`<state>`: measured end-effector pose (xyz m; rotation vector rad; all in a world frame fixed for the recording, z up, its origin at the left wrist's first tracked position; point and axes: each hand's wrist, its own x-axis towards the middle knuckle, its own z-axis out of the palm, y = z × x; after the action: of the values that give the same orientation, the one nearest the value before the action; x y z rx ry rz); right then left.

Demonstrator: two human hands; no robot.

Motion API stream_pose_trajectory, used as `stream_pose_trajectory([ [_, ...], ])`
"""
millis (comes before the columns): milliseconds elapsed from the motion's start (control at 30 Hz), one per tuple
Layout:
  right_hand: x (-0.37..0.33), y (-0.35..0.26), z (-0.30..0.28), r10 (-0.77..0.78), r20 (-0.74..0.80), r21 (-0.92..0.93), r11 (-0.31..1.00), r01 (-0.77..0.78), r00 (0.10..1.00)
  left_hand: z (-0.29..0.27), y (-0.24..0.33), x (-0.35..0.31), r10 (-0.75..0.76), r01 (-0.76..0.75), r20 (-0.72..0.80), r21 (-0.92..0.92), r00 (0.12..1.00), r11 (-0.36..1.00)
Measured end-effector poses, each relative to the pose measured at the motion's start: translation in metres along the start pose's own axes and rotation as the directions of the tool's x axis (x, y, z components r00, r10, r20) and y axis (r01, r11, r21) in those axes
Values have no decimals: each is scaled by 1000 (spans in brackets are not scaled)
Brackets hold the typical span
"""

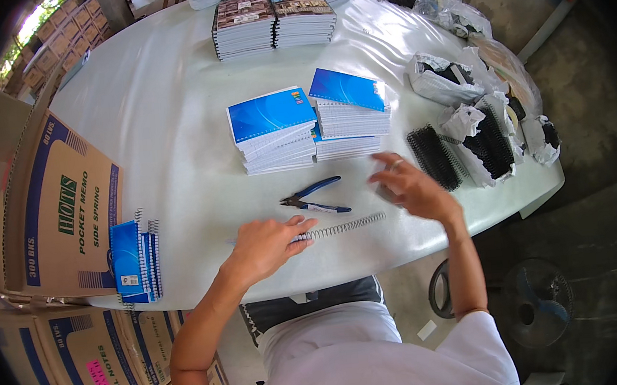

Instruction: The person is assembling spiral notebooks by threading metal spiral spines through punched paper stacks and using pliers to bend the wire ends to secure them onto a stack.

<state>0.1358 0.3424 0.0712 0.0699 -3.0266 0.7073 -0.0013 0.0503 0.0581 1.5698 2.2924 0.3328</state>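
Note:
My left hand (272, 241) lies low over the table near its front edge, fingers bent down around one end of a thin spiral binding coil (348, 226). The coil's free length stretches right across the table. A sliver of blue shows beside the hand, mostly hidden under it. My right hand (412, 189) hovers to the right, fingers apart and slightly blurred; nothing clear is in its grasp. Between the hands, just beyond the coil, lie blue-handled cutting pliers (316, 198) with handles spread. Further back are stacks of blue-covered notepads (272, 115), unbound, with punched holes along their edges.
Bound blue spiral notebooks (127, 260) stand at left beside a large carton (67, 206). More cartons (96, 365) are below. Black coils (434, 158) and paper-wrapped coil bundles (484, 144) sit right. Thick spiral books (242, 26) stand at the back; a fan (538, 301) is on the floor.

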Motion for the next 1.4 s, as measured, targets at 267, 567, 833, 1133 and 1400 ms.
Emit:
stream_pose_trajectory([
  [267,-22,22,0,290,95,-192,944,-268,952,13,8,-3,233,-189,-242,190,942,963],
  [567,45,-39,26,-354,289,781,624,-5,889,9,-9,-20,-42,78,-341,93,939,993],
  [833,66,-43,34,-386,215,836,547,35,897,4,-8,-17,-122,143,-276,59,953,988],
  [1133,72,-44,35,-400,124,976,213,-39,908,11,-22,-16,-74,142,-392,146,917,979],
  [1400,76,-42,44,-300,268,831,553,-62,915,8,-20,-16,-198,223,-275,64,941,973],
])
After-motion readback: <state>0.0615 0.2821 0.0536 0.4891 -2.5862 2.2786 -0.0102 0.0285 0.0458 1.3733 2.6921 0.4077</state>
